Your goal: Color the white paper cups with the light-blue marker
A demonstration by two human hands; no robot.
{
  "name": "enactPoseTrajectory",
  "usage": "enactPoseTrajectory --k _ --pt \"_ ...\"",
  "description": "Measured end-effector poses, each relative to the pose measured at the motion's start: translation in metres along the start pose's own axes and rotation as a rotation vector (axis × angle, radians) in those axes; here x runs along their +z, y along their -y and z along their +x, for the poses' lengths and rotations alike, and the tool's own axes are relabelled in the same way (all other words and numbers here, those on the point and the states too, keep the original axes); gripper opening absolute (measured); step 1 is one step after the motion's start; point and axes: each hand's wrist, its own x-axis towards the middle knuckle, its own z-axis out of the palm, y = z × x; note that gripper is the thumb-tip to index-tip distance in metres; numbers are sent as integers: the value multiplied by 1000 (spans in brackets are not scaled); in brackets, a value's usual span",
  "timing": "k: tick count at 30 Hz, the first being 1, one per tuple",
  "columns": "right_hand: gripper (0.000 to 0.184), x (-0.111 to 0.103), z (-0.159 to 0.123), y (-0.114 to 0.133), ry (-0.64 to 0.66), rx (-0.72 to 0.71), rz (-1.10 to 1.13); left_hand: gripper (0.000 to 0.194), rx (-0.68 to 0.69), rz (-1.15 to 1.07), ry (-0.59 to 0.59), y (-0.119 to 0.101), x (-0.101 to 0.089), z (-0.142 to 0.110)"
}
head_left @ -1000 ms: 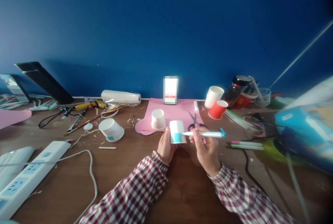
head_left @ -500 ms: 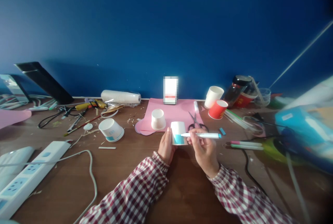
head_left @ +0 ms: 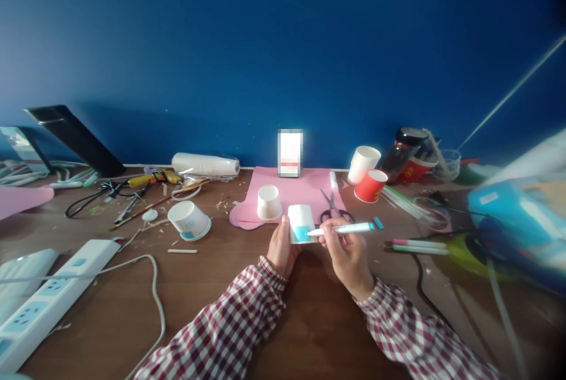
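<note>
My left hand [head_left: 282,249] is closed around the left side of a white paper cup [head_left: 300,216], which is upside down with its rim low. A light blue patch [head_left: 303,234] colours the lower part of the cup's front. Pinched in my right hand [head_left: 347,253] is a white marker [head_left: 351,228] with a blue end, its tip at the blue patch. Behind the cup, scissors [head_left: 329,206] and another white paper cup [head_left: 269,202] lie on a pink sheet [head_left: 300,182]. Farther left rests a tilted paper cup [head_left: 189,220] with blue print.
At the right are a red paper cup [head_left: 370,185], a white cup [head_left: 365,163], a dark-lidded jar [head_left: 403,150] and more markers [head_left: 420,246]. A phone [head_left: 290,153] stands at the back. Left are wrapped cups [head_left: 203,164], a power strip [head_left: 53,297] and its cable.
The cup in my left hand has moved slightly up and left. The marker's tip has shifted slightly down on the blue patch, and its back end now points a little higher.
</note>
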Motion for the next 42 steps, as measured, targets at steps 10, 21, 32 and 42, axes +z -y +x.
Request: enactPoseTrajectory --k 10,21,32,42 --pt "20 1 1 2 -22 14 30 49 0 -5 22 -1 -2 0" --pt "23 1 3 5 -37 24 30 47 -29 -31 16 -1 -2 2" --pt "24 1 4 0 -219 122 155 47 -70 -75 -89 -4 1 2" --pt "25 11 -6 -12 53 28 -84 69 -65 -139 68 -9 -1 2"
